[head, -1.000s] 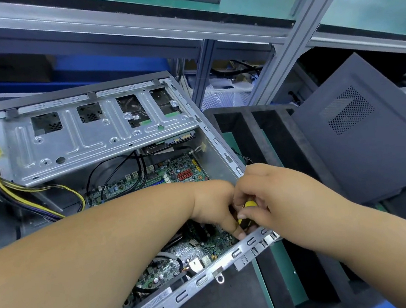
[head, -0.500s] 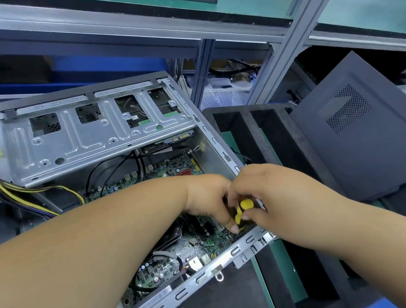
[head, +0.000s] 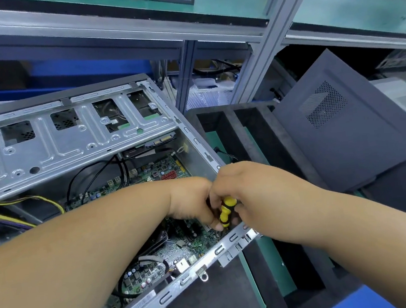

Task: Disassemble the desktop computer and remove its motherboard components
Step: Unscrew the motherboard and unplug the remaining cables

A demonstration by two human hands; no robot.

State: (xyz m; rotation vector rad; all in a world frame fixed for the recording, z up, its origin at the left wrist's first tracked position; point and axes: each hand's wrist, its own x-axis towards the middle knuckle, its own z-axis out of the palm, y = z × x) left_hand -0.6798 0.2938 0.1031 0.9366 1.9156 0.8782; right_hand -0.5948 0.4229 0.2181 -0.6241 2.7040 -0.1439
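The open desktop case [head: 75,144] lies on its side with its green motherboard [head: 181,246] exposed inside. My right hand [head: 245,189] grips a yellow-and-black screwdriver [head: 226,211], held upright with its tip down on the board near the case's right front rim [head: 233,238]. My left hand [head: 191,200] reaches across the case, and its fingers touch the screwdriver's lower end at the board. The tip and any screw are hidden by the fingers.
A silver drive cage [head: 70,140] covers the case's far half, with yellow and black cables [head: 7,212] at the left. A black foam tray [head: 254,148] stands to the right, and the removed grey side panel [head: 339,127] leans behind it. A shelf frame [head: 256,55] rises beyond.
The screwdriver handle has tilted and shows more between my hands. Both hands stay at the same spot on the board's right edge.
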